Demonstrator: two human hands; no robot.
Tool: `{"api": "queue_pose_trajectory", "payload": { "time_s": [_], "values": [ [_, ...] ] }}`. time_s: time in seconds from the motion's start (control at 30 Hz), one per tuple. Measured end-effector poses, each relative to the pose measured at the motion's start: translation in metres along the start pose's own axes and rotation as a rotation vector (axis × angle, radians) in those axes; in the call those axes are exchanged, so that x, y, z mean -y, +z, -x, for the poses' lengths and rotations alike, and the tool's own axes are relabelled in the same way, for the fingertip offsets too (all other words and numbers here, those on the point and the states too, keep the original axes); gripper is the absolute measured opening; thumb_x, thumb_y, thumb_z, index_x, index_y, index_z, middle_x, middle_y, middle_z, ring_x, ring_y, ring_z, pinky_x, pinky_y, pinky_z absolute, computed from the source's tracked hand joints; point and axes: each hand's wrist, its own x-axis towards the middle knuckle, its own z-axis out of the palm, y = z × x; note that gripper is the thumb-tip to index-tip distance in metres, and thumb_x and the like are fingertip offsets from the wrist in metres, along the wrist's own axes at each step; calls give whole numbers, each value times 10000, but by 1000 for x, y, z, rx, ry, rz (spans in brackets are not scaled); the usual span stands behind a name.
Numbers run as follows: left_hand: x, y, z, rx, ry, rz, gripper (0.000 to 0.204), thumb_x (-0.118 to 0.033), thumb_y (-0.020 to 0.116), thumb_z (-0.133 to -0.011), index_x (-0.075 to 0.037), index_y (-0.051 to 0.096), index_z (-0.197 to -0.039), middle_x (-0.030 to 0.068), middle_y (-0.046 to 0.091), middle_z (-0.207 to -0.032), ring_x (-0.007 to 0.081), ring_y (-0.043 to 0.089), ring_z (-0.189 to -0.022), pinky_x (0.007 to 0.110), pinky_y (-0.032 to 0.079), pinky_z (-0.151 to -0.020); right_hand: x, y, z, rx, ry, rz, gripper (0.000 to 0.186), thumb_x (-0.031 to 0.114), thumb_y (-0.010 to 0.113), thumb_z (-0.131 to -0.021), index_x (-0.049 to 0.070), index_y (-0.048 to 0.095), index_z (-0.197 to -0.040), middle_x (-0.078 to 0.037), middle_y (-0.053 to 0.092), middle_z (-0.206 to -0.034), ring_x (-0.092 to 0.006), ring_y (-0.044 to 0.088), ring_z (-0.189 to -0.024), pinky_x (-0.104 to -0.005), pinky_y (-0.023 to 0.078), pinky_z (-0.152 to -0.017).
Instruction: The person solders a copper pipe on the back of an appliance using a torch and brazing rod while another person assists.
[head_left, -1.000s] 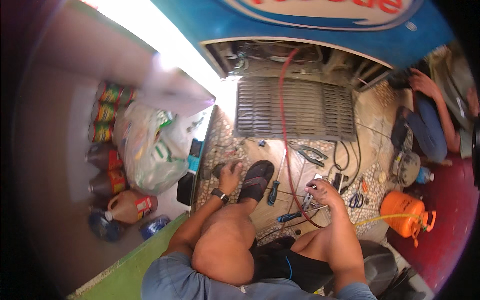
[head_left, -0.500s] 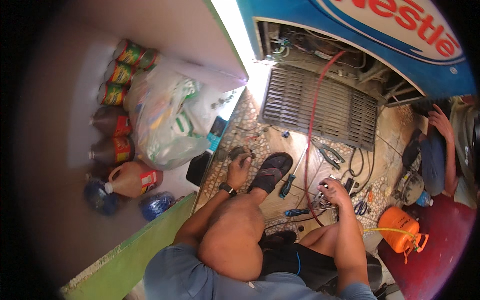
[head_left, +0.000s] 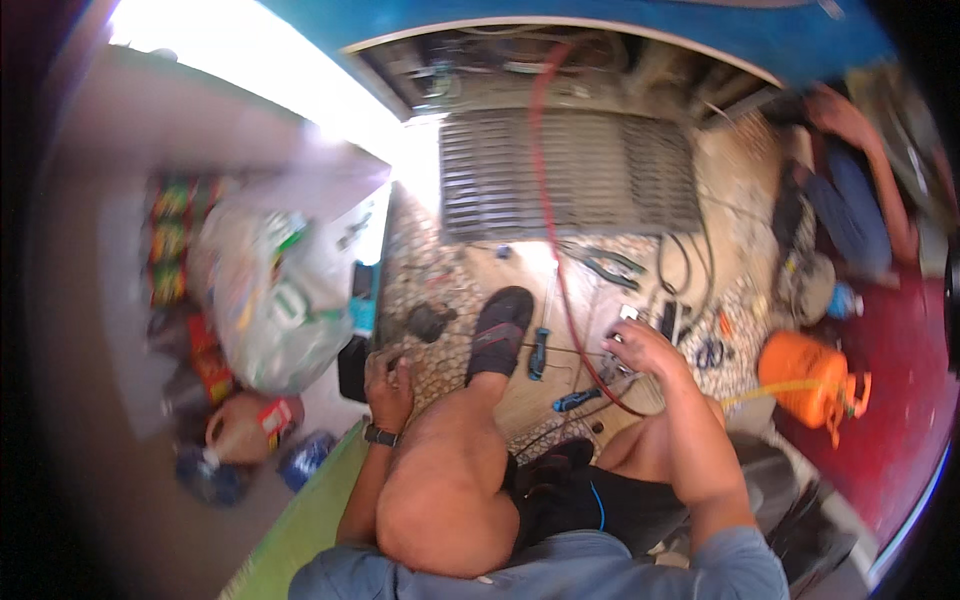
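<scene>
My left hand [head_left: 389, 385] is by the left edge of the floor beside my knee, near a dark phone [head_left: 352, 370], fingers bent and apart, nothing visible in them. A dark round object [head_left: 430, 322] lies just above it. My right hand [head_left: 637, 350] is closed on a silver metal tool [head_left: 619, 365], partly hidden by the fingers, beside a red hose [head_left: 562, 300]. Around it lie screwdrivers [head_left: 539, 353], pliers [head_left: 610, 267], black cables [head_left: 668, 262] and small tools [head_left: 710, 352]. The picture is blurred by motion.
A slatted panel [head_left: 570, 175] lies before a blue appliance [head_left: 720, 30] with an open base. An orange cylinder [head_left: 800, 375] stands right, near another person's arm [head_left: 880, 190] and leg. Bottles [head_left: 240, 430] and a plastic bag [head_left: 270, 300] are left, past a green ledge [head_left: 300, 520].
My left hand has pulled back toward me from the dark round object to beside the phone. My right hand stays at the metal tool. The view has swung about.
</scene>
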Motion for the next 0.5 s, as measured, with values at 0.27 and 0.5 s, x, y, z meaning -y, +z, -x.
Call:
{"api": "queue_pose_trajectory", "payload": {
  "time_s": [0.27,0.5],
  "values": [
    [-54,84,-61,369,120,142,231,-192,612,-988,1,668,-1101,194,691,-1050,373,663,-958,427,509,-858,-8,-2,10,-47,-58,-132,390,389,597,-969,13,669,-1043,-219,632,-1042,-399,608,-1017,-474,490,-910],
    [-58,121,-93,485,191,103,282,-244,608,-992,-3,681,-1117,189,691,-1113,369,642,-1036,468,434,-997,-28,-12,58,-185,175,-207,374,392,604,-958,28,671,-1017,-201,658,-1098,-393,623,-1088,-495,498,-915]
  ]
}}
